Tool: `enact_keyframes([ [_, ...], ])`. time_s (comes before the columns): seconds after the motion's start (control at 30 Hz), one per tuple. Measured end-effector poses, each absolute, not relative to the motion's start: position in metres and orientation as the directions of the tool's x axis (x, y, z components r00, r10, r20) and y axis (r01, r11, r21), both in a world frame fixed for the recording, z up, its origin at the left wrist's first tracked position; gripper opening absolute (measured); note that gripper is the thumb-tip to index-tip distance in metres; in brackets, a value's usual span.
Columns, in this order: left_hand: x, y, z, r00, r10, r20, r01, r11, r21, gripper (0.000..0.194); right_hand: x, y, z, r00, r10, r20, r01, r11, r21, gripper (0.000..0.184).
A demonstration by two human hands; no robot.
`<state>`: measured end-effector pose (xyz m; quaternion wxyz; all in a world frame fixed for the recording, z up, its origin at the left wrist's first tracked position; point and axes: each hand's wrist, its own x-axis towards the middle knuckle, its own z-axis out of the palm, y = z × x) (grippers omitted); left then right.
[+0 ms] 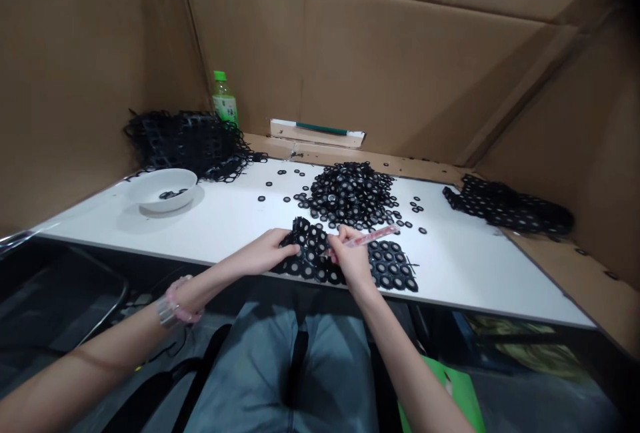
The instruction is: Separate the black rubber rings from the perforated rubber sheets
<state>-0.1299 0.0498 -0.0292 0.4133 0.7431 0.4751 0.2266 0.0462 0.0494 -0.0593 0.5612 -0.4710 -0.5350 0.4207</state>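
Observation:
At the table's front edge lies a black rubbery sheet (393, 266) with rows of ring-shaped pieces in it. My left hand (274, 249) grips the sheet's raised left end, thumb on top and fingers behind. In my right hand (350, 256) is a pen-like tool (373, 235) with a red-and-white patterned handle, its tip down at the sheet. My right fingers partly cover the sheet's middle. Just beyond my hands rises a heap of loose black rings (353, 193), with several more scattered around it.
A white bowl (167, 187) holding a few black bits stands at the left. Behind it are a tangle of black punched-out sheet (187, 143) and a green-capped bottle (225, 99). More black sheets (510, 206) lie at the right. Cardboard walls (400, 66) enclose the white table (465, 266).

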Motion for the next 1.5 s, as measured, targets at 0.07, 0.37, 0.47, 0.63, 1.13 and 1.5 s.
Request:
enact_keyframes([
  [0.07, -0.129, 0.055, -0.030, 0.439, 0.896, -0.071, 0.527, -0.192, 0.828, 0.026, 0.047, 0.047, -0.058, 0.067, 0.977, 0.200, 0.040, 0.198, -0.979, 0.028],
  [0.37, -0.116, 0.059, -0.045, 0.417, 0.909, 0.009, 0.382, -0.184, 0.906, 0.058, 0.044, 0.043, -0.058, 0.117, 0.961, 0.251, 0.145, 0.234, -0.961, 0.028],
  [0.47, -0.116, 0.057, -0.049, 0.400, 0.914, 0.062, 0.408, -0.238, 0.881, 0.062, 0.045, 0.044, -0.058, 0.087, 0.959, 0.271, 0.185, 0.251, -0.950, 0.027],
  [0.63, -0.115, 0.052, -0.047, 0.361, 0.930, 0.073, 0.423, -0.233, 0.876, 0.060, 0.043, 0.044, -0.060, 0.063, 0.953, 0.297, 0.226, 0.277, -0.934, 0.027],
  [1.13, -0.107, 0.051, -0.044, 0.251, 0.967, -0.050, 0.206, -0.003, 0.979, 0.059, 0.037, 0.043, -0.062, 0.055, 0.931, 0.360, 0.248, 0.337, -0.908, 0.029],
  [1.5, -0.109, 0.053, -0.043, 0.310, 0.950, -0.026, 0.435, -0.118, 0.893, 0.057, 0.064, 0.049, -0.063, 0.179, 0.963, 0.201, -0.021, 0.209, -0.978, 0.029],
])
